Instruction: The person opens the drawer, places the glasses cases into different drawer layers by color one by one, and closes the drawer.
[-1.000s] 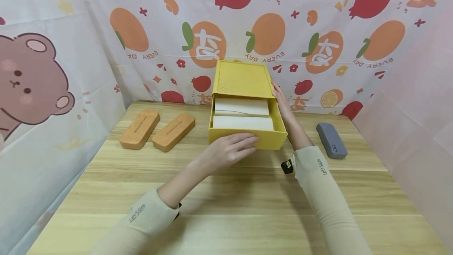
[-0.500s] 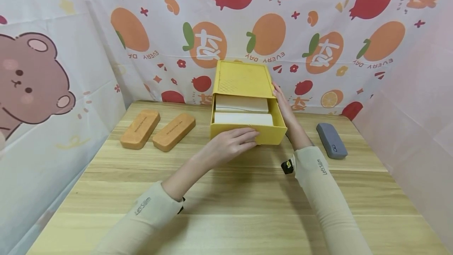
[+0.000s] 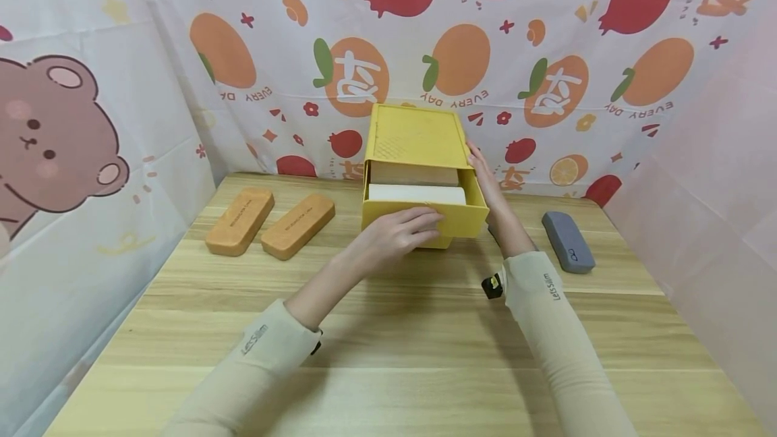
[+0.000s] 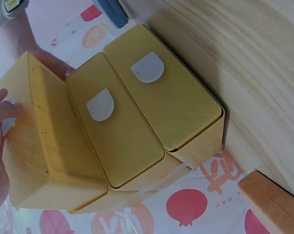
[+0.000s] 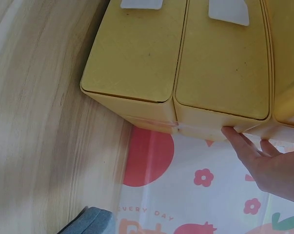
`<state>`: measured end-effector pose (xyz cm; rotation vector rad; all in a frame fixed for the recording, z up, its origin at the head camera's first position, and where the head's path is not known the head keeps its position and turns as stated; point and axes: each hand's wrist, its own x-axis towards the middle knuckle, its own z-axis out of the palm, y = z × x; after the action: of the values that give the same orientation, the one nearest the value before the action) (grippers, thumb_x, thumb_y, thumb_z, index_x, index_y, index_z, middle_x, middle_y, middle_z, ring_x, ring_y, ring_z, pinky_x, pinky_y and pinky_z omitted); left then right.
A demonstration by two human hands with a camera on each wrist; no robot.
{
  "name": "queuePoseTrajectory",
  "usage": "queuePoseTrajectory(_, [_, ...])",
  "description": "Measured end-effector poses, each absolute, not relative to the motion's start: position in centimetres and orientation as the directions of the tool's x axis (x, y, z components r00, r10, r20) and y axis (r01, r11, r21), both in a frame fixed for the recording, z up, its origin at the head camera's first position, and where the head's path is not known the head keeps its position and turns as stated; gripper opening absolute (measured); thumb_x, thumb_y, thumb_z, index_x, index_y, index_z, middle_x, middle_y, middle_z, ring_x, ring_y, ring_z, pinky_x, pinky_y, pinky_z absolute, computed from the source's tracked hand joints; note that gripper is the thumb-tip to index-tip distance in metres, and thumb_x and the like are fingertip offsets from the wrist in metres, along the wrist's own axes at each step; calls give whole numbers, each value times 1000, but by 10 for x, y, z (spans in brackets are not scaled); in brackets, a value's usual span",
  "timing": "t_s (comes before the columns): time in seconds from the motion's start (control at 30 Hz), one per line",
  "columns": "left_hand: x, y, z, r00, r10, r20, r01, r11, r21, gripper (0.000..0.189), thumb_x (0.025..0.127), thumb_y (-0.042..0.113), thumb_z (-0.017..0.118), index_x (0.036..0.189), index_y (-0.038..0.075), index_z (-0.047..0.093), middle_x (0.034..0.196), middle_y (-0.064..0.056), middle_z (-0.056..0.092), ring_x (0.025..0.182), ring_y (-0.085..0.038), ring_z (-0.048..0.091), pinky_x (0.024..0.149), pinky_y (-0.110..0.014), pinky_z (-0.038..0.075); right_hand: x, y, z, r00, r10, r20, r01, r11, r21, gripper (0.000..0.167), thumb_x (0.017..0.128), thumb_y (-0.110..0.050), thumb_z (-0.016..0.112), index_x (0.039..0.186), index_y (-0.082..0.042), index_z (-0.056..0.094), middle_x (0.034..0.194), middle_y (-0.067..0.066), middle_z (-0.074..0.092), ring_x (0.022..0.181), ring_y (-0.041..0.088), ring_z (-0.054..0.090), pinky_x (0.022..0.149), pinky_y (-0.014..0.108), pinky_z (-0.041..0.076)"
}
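Head view: yellow drawer unit (image 3: 419,133) at the table's (image 3: 461,363) back, top drawer (image 3: 464,220) jutting partway out, white contents (image 3: 417,195) showing!
Left hand (image 3: 396,239): fingers fairly straight, up against the drawer front.
Right hand (image 3: 487,177): fingers extended, touching the unit's side.
Orange cases (image 3: 299,226): two, lying left.
Grey case (image 3: 568,241): over right.

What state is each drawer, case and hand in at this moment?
Top drawer, partly open
Middle drawer, shut
Bottom drawer, shut
Left orange case, shut
Right orange case, shut
Grey case, shut
Left hand, touching the top drawer's front
Right hand, touching the side of the yellow unit
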<state>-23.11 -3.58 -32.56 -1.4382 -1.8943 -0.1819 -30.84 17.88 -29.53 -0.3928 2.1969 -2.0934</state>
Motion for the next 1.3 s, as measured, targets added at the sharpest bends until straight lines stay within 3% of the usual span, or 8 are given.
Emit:
queuePoseTrajectory(0.17, [-235, -37, -325, -127, 771, 624, 878, 380, -291, 19, 82, -3, 65, 99, 3, 69, 116, -10, 59, 112, -21, 50, 99, -25, 32, -308, 179, -296, -966, -234, 113, -125, 37, -991, 54, 99, -29, 27, 149, -20, 8, 147, 9, 19, 123, 28, 30, 98, 44, 29])
queuePoseTrajectory(0.5, [-247, -37, -326, -157, 762, 628, 857, 421, -297, 24, 79, -9, 66, 98, 4, 69, 115, -10, 58, 111, -22, 50, 91, -25, 40, -325, 183, -309, -971, -212, 111, -121, 33, -992, 52, 99, -34, 31, 148, -27, 15, 148, 2, 16, 127, 22, 26, 102, 44, 23])
queuePoseTrajectory(0.7, [-253, -37, -326, -148, 760, 633, 856, 419, -303, 21, 79, -8, 67, 96, 3, 69, 114, -10, 58, 109, -22, 51, 90, -24, 41, -330, 185, -317, -972, -200, 127, -137, 36, -990, 52, 98, -38, 32, 147, -30, 17, 149, -1, 17, 128, 20, 25, 103, 43, 22])
queuePoseTrajectory(1.07, [-266, -38, -327, -168, 749, 641, 851, 438, -290, 18, 79, -5, 68, 95, 2, 69, 115, -11, 57, 110, -23, 51, 90, -24, 41, -313, 181, -302, -967, -232, 101, -115, 49, -992, 55, 99, -35, 29, 149, -25, 10, 149, 6, 15, 124, 29, 31, 95, 47, 32])
queuePoseTrajectory(1.3, [-275, -36, -327, -198, 746, 635, 851, 452, -266, 18, 80, -8, 65, 95, 2, 69, 114, -12, 58, 110, -23, 51, 89, -24, 41, -324, 185, -312, -977, -197, 86, -102, 72, -992, 54, 97, -42, 30, 148, -32, 15, 148, 1, 19, 121, 27, 34, 91, 48, 33])
